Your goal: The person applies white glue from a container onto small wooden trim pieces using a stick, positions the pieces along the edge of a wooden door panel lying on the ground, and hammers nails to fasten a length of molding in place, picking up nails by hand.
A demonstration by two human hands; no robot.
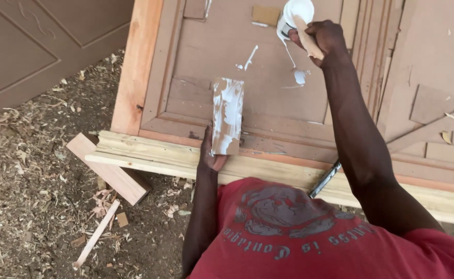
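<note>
The left hand [210, 155] grips the near end of a small flat wooden block [227, 116], fingers closed around its lower edge; the block's upper face is smeared with white glue. It lies on the brown door panel [268, 88], which serves as the surface, its near end reaching toward the pale wooden frame rail [154, 152] that runs along the panel's front edge.

The right hand [322, 39] is stretched out well apart from the left, at the far side of the panel, closed on a thin wooden stick [305, 36] dipped into a white glue container [295, 14]. White glue drips [248, 58] and a small blob lie on the panel between the container and the block.

A metal tool [324, 180] lies on the front rail, partly hidden by the right forearm. A loose plank [108, 168] juts out from under the rail's left corner, and a thin wooden strip [96, 233] lies on the ground [30, 196] among shavings and sawdust. The person's red shirt [299, 237] fills the lower part of the view.
</note>
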